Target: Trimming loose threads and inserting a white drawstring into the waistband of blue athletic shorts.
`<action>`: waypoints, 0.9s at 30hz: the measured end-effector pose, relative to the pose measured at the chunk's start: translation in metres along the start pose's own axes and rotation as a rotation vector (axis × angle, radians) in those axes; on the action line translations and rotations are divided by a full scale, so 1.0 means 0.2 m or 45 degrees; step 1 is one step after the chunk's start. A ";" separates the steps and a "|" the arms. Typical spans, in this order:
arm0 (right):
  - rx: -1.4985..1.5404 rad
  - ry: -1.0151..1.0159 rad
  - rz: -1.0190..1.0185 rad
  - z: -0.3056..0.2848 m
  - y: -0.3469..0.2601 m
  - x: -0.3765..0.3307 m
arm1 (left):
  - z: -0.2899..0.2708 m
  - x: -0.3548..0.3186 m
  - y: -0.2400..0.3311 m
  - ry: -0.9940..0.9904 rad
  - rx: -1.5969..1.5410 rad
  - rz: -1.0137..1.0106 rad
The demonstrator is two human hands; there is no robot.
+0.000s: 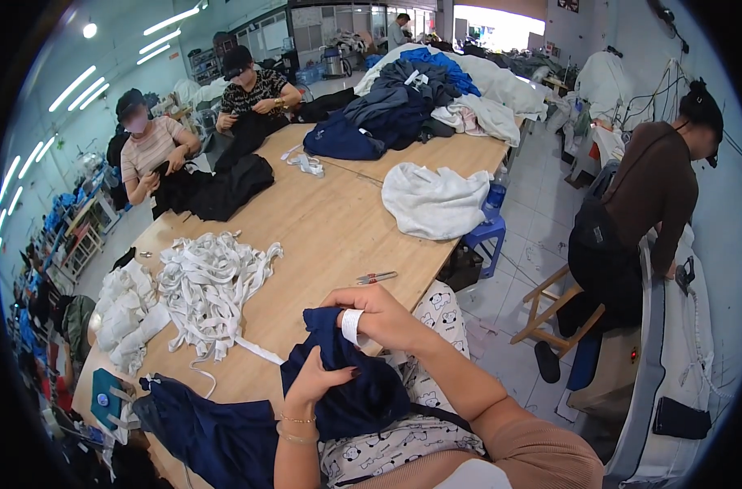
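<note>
Left hand: left hand (315,381) comes up from the lower edge, fingers curled into the navy garment (346,391), grasping a fold of it; thin bracelets sit at the wrist.
Right hand: right hand (379,314) clenches the upper edge of the same garment, a white band (351,326) wrapped round one finger.
Navy garment: bunched between both hands at the near edge of the wooden table (338,220), partly over the person's patterned lap; more navy cloth (216,432) spreads toward the near left corner.
White strips: tangled heap of white strips (212,285) lies on the table just left of the hands, one loose strip trailing to the garment.
White bundles: rolled white pieces (126,314) sit at the left edge beside the heap.
Snips: small snips (376,278) rest near the right edge, just beyond the right hand.
White cloth: crumpled white cloth (432,200) hangs over the right edge, farther along.
Far pile: mixed blue, grey and white clothes (420,98) cover the far end.
Co-workers: two seated people (155,147) handle black fabric (216,187) at the left edge; another person (656,187) stands well apart on the right, off the table.
</note>
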State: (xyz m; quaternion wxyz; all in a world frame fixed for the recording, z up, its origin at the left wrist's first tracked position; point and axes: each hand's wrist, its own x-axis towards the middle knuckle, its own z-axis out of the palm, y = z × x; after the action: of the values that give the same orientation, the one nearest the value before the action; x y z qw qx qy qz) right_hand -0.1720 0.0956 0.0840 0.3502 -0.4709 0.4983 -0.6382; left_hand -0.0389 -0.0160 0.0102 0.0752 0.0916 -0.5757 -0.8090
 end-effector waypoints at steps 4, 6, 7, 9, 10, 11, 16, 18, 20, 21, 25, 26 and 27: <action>0.098 -0.072 0.328 0.00 -0.07 -0.04 | 0.03 0.01 0.01 -0.217 -0.102 0.200; 0.160 -0.119 0.364 0.00 -0.07 -0.07 | 0.01 -0.01 0.04 -0.388 -0.110 0.125; 0.011 -0.128 0.272 -0.01 -0.06 -0.08 | 0.00 -0.02 0.05 -0.473 -0.099 0.110; -0.132 -0.135 0.182 -0.02 -0.05 -0.09 | -0.05 -0.03 0.05 -0.578 -0.145 0.085; -0.150 -0.149 0.146 -0.03 -0.05 -0.10 | -0.06 -0.04 0.06 -0.485 -0.084 -0.002; -0.165 -0.166 0.111 -0.03 -0.05 -0.10 | -0.07 -0.05 0.06 -0.387 -0.025 -0.092; -0.459 -0.057 -0.112 -0.10 -0.02 -0.03 | -0.02 -0.02 0.09 0.154 0.102 0.051; -0.255 -0.044 0.012 -0.17 -0.12 0.00 | -0.09 0.04 0.08 0.089 0.235 0.108; -0.350 -0.093 -0.044 -0.33 -0.14 0.06 | -0.05 0.06 0.12 0.207 0.831 0.278; -0.289 -0.134 0.082 -0.40 -0.13 0.09 | -0.01 0.07 0.17 0.155 1.104 0.348; -0.972 -0.072 -0.055 -0.28 -0.13 0.27 | 0.07 0.04 0.16 0.239 1.588 0.366; -1.291 -0.188 -0.099 -0.19 -0.17 0.29 | 0.06 0.04 0.14 0.256 1.595 0.353; -1.620 -0.294 -0.140 -0.14 -0.18 0.29 | 0.06 0.04 0.12 0.307 1.594 0.352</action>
State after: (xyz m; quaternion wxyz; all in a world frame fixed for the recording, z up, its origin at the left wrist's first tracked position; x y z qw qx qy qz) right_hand -0.2168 0.0605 0.1327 0.0209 -0.6768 0.7134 -0.1805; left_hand -0.0498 -0.0138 0.0359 0.1750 0.1334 -0.9321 -0.2877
